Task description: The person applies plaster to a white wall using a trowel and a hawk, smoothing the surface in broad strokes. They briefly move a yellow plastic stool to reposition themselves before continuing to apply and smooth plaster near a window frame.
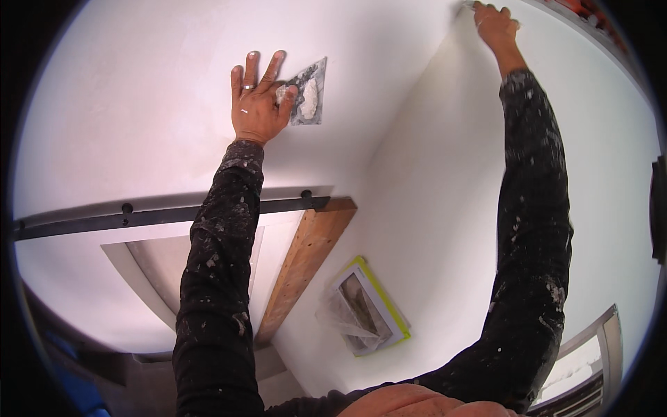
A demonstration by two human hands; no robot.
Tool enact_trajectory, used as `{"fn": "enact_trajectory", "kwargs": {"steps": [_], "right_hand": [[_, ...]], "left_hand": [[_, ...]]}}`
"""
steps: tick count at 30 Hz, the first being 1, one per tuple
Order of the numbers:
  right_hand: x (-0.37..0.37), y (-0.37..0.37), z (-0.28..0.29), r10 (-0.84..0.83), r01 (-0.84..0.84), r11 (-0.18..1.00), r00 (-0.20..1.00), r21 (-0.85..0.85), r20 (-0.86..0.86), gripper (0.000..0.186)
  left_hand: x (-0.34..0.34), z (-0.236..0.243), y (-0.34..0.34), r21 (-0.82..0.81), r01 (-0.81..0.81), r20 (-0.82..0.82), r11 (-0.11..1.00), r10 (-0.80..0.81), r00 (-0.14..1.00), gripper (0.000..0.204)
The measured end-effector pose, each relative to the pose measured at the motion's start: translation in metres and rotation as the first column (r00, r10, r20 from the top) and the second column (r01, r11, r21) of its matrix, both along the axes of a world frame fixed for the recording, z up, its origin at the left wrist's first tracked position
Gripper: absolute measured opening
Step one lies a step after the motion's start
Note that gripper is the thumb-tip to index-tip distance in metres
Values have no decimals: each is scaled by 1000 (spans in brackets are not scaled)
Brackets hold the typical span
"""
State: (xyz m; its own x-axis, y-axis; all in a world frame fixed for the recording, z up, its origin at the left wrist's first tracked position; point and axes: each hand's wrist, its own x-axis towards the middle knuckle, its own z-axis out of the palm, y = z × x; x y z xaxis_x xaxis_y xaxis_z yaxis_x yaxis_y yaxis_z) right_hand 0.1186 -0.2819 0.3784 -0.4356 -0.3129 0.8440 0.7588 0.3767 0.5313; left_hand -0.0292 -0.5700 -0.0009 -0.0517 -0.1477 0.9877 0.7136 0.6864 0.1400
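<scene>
Head view: left hand point(258, 115), at left before a smooth white wall point(139, 104), pinching a thin grey metal plate point(319, 72), presumably keeping its white paste point(309, 101) handy; right hand point(498, 26), far right, fingers closed around a small, mostly hidden tool point(469, 5).

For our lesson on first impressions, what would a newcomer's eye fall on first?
Upper left, the left hand, thumb over a flat grey metal plate bearing white paste. Upper right, the right hand near the top edge. Below centre, a rectangular lime-edged panel, partly draped in clear plastic.
</scene>
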Motion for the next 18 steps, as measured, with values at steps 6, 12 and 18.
{"fn": "enact_trajectory", "kwargs": {"steps": [6,12,18], "right_hand": [[-20,11,17,-269,274,960,959,-52,90,33],[-30,5,-137,-286,290,957,922,25,260,24],[3,-25,-236,-157,338,920,784,-201,600,31]], "left_hand": [[6,0,2,-18,0,19,1000,1,1000,56],[0,0,2,-26,-46,-10,999,45,999,60],[0,0,2,-18,-29,1,999,29,1000,59]]}}
